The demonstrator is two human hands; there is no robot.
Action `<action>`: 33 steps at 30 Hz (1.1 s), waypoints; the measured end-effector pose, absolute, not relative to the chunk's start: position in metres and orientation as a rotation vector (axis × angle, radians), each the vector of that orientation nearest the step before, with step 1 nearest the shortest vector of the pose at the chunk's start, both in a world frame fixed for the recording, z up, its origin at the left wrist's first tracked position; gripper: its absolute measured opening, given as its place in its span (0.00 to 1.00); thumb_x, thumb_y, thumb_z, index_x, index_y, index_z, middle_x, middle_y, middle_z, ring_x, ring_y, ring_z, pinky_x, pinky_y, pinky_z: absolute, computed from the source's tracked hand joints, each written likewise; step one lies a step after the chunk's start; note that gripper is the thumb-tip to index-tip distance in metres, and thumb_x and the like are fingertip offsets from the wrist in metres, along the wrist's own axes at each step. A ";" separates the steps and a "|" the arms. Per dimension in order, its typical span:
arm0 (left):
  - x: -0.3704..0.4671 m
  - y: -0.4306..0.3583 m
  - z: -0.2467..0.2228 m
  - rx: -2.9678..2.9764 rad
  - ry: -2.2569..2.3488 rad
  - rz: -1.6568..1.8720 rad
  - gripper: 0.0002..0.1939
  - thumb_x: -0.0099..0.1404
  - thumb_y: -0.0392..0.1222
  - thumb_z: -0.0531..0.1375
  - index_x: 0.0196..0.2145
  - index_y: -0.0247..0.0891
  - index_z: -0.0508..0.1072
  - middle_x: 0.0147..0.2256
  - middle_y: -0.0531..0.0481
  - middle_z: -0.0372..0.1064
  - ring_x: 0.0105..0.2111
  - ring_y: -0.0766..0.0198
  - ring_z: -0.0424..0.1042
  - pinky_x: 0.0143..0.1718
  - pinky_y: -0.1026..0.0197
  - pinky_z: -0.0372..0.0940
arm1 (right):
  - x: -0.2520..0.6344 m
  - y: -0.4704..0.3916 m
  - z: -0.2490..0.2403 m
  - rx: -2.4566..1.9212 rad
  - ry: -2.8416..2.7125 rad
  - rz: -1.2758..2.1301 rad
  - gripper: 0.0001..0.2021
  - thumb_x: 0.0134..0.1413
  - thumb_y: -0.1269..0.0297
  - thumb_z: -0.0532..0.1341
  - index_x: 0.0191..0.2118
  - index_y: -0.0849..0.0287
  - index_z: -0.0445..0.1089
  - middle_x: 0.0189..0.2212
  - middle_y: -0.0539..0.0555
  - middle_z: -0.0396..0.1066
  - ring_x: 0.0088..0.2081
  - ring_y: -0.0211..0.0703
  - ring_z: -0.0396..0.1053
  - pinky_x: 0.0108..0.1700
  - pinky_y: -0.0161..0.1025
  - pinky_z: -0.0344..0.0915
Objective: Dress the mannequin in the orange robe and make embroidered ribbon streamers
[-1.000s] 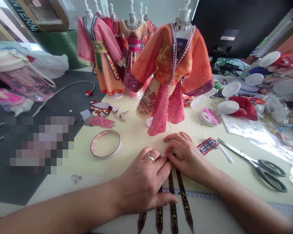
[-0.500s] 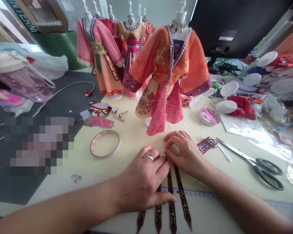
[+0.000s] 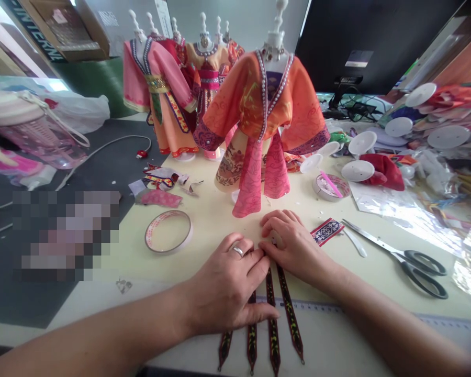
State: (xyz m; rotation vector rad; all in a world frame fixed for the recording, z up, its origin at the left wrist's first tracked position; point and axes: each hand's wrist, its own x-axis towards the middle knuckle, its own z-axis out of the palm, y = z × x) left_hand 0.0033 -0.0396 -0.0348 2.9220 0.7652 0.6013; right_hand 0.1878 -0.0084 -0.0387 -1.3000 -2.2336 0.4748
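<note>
Several narrow black ribbon strips (image 3: 273, 335) with red edges and a green pattern lie side by side, their pointed ends towards me. My left hand (image 3: 231, 285), a ring on one finger, rests across them with fingers curled onto their upper ends and thumb stretched over the strips. Against its fingertips, my right hand (image 3: 294, 243) is closed in a pinch at the top of the strips. Whatever sits between the right fingertips is hidden. Beneath the strips runs a clear ruler (image 3: 317, 307). A patterned red, white and navy trim piece (image 3: 328, 231) lies beside my right hand.
Scissors (image 3: 394, 251) and a white curved tool (image 3: 355, 244) lie to the right. A tape roll (image 3: 189, 238) and fabric scraps (image 3: 160, 198) are at left. Ahead stands a doll form in an orange robe (image 3: 255, 94), with more dressed forms behind and a monitor (image 3: 329, 52).
The view has shifted slightly, so most things sit a little further left. Both hands keep nearly the same pose at the top of the strips.
</note>
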 end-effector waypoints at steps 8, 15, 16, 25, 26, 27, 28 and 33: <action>-0.002 -0.034 -0.028 2.678 0.801 0.809 0.19 0.63 0.47 0.55 0.43 0.28 0.69 0.34 0.42 0.71 0.41 0.55 0.65 0.47 0.50 0.57 | 0.190 -0.009 -0.038 -1.250 -2.246 0.452 0.07 0.45 0.76 0.58 0.28 0.57 0.62 0.35 0.53 0.67 0.40 0.44 0.62 0.47 0.47 0.59; 0.000 -0.032 -0.029 2.640 0.862 0.872 0.14 0.62 0.38 0.56 0.45 0.30 0.68 0.35 0.43 0.72 0.41 0.57 0.66 0.46 0.51 0.59 | 0.193 -0.009 -0.041 -1.206 -2.187 0.467 0.09 0.47 0.79 0.55 0.30 0.57 0.63 0.33 0.52 0.68 0.38 0.44 0.64 0.47 0.47 0.59; 0.000 -0.032 -0.029 2.641 0.865 0.864 0.14 0.62 0.37 0.56 0.45 0.29 0.68 0.35 0.42 0.72 0.41 0.57 0.66 0.46 0.51 0.59 | 0.194 -0.009 -0.041 -1.203 -2.183 0.469 0.09 0.46 0.79 0.55 0.31 0.57 0.63 0.34 0.52 0.68 0.38 0.44 0.64 0.47 0.48 0.58; -0.001 -0.035 -0.025 2.472 0.827 0.907 0.12 0.61 0.33 0.55 0.43 0.33 0.69 0.31 0.47 0.71 0.38 0.60 0.66 0.46 0.51 0.61 | 0.196 -0.008 -0.037 -1.195 -2.132 0.450 0.12 0.44 0.81 0.53 0.30 0.56 0.64 0.34 0.50 0.69 0.37 0.42 0.65 0.52 0.51 0.54; -0.002 -0.034 -0.025 2.413 0.866 0.889 0.12 0.61 0.34 0.55 0.43 0.33 0.69 0.32 0.47 0.72 0.38 0.60 0.67 0.45 0.51 0.62 | 0.196 -0.009 -0.037 -1.189 -2.122 0.451 0.12 0.44 0.81 0.53 0.30 0.56 0.64 0.34 0.50 0.69 0.37 0.42 0.66 0.53 0.52 0.54; -0.002 -0.033 -0.025 2.328 0.905 0.862 0.12 0.62 0.35 0.54 0.44 0.34 0.70 0.33 0.46 0.72 0.38 0.60 0.68 0.44 0.52 0.64 | 0.196 -0.009 -0.035 -1.179 -2.111 0.455 0.12 0.45 0.80 0.53 0.30 0.56 0.64 0.33 0.50 0.69 0.37 0.42 0.66 0.53 0.52 0.54; -0.002 -0.032 -0.024 2.219 0.939 0.837 0.12 0.63 0.36 0.54 0.44 0.35 0.70 0.34 0.46 0.71 0.38 0.61 0.69 0.43 0.53 0.65 | 0.195 -0.010 -0.034 -1.165 -2.095 0.461 0.11 0.45 0.80 0.53 0.31 0.55 0.65 0.33 0.50 0.70 0.37 0.42 0.67 0.53 0.53 0.54; -0.003 -0.026 -0.020 1.703 0.934 0.757 0.14 0.65 0.38 0.52 0.45 0.33 0.71 0.36 0.45 0.73 0.38 0.62 0.73 0.39 0.57 0.69 | 0.194 -0.019 -0.026 -1.074 -2.040 0.466 0.12 0.50 0.77 0.53 0.36 0.54 0.67 0.35 0.51 0.69 0.38 0.42 0.68 0.56 0.55 0.52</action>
